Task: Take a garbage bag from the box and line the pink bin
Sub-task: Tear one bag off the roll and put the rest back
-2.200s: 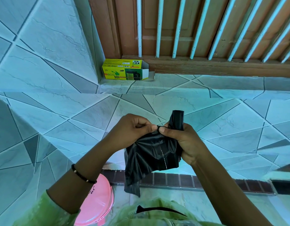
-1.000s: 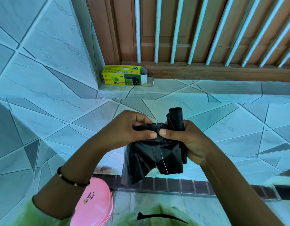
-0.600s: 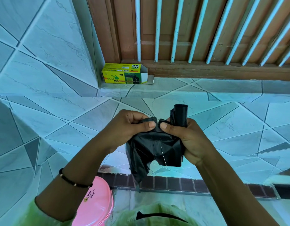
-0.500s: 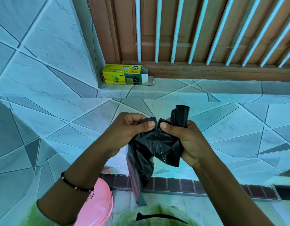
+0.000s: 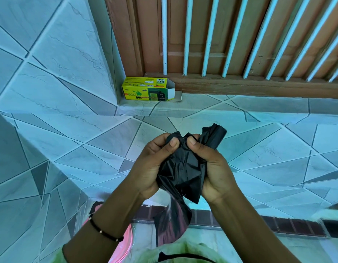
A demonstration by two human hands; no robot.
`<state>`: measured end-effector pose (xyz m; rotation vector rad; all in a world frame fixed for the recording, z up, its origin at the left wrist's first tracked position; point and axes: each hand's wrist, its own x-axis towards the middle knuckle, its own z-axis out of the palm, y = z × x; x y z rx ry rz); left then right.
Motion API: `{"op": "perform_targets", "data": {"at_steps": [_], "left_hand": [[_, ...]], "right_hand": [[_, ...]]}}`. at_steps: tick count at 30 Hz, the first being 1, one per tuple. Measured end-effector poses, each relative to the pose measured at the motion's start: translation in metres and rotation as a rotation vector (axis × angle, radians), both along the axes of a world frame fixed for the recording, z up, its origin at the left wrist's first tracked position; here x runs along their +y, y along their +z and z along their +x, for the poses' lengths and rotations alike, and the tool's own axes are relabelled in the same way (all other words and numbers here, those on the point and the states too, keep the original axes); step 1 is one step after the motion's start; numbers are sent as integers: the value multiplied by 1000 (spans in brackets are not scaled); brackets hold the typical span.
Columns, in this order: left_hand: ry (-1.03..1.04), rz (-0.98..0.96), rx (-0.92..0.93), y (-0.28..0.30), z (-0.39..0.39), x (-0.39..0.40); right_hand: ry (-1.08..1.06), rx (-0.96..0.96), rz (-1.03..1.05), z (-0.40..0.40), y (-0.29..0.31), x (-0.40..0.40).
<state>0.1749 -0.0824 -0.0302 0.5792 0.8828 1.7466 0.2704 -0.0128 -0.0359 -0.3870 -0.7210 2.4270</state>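
Observation:
A crumpled black garbage bag (image 5: 183, 168) is held between both hands at the middle of the view. My left hand (image 5: 153, 164) pinches its top left edge with thumb and fingers. My right hand (image 5: 211, 168) grips the right side, and a rolled black end (image 5: 215, 135) sticks up above that hand. A loose flap of the bag (image 5: 172, 223) hangs down below the hands. The yellow and green bag box (image 5: 145, 91) lies open on the tiled ledge in the far corner. Only a sliver of the pink bin (image 5: 124, 245) shows at the bottom, under my left forearm.
Blue tiled wall surfaces (image 5: 50, 82) fill the left and the middle. A brown wooden door with white bars (image 5: 230, 44) stands behind the ledge. A strip of dark brick edging (image 5: 278, 224) runs along the floor below my arms.
The bag has bunched tighter between my hands, and its lower flap has dropped and hangs longer. Both hands stay close together at the same place, the thumbs slightly apart.

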Motion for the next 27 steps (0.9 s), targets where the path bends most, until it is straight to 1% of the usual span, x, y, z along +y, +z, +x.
{"op": "perform_targets", "data": {"at_steps": [6,8,11,13,14,16,18,20,22,23,25,27], "left_hand": [[-16,53,-98,0,6,3],[-5,70,-126,-3,7,3],[1,73,-70,-5,6,5],[-9,3,49,-5,-4,6],[-26,-43,147,-2,-10,6],[-53,-145,412,3,-25,5],[-69,-211,646,12,-37,5],[-87,-228,805,22,-45,6],[-123,-236,917,28,-51,7],[-151,-248,967,29,-53,7],[-209,-289,1039,26,-55,8],[-254,-322,1035,22,-55,8]], "right_hand": [[1,86,-88,-1,1,-4],[-14,83,-115,-3,-5,-2],[-13,42,-88,-4,-12,5],[0,-15,15,-1,-13,13],[17,-49,84,3,-11,19],[89,-126,242,11,-7,32],[180,-263,405,18,-1,45],[274,-412,536,22,4,54],[336,-501,589,24,8,58],[338,-514,592,24,9,59],[315,-491,601,24,11,60],[293,-456,613,24,12,59]]}}
